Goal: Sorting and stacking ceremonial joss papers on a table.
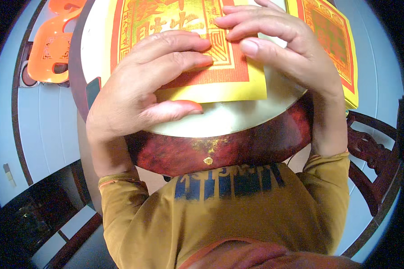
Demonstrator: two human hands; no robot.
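Note:
A yellow joss paper sheet point(202, 80) with red and gold print lies on a round white top point(222, 119). My left hand point(148, 74) rests over its lower left part, fingers slightly spread. The left thumb stretches along the paper's near edge. At the right edge is my right hand point(289, 47), its fingertips over the printed border and its thumb apart from them. Whether either hand presses on the paper cannot be told. Beyond the right wrist sits a stack of similar printed yellow paper point(333, 37).
The white top has a dark red, mottled side point(222, 151) facing my body. Orange plastic stools point(38, 62) stand at the left on a tiled floor point(50, 114). A dark green object point(93, 90) is by my left wrist. Carved dark wooden furniture point(373, 151) is at the right.

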